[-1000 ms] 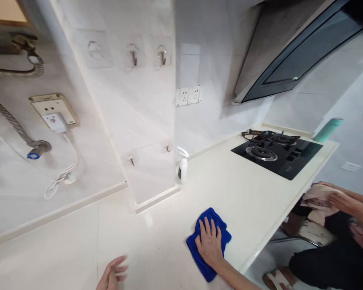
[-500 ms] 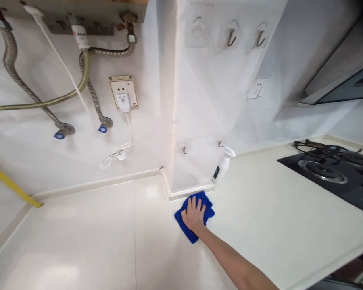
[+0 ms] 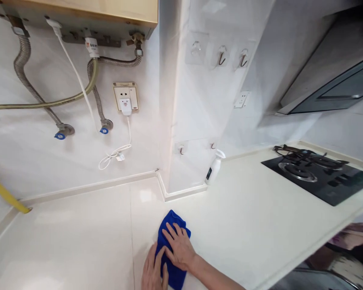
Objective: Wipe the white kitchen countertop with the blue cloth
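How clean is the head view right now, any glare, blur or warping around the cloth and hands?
Head view: sharp on the blue cloth, right hand and left hand; soft glare patch on the countertop near the wall corner; wide-angle warping bends the walls and range hood; lighting even, shadows faint.

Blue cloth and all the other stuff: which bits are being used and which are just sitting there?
In use: blue cloth, right hand, left hand, countertop.
Just sitting: spray bottle, stove, plug, hooks.

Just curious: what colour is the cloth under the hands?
Plain bright blue cloth, seen best in the head view.
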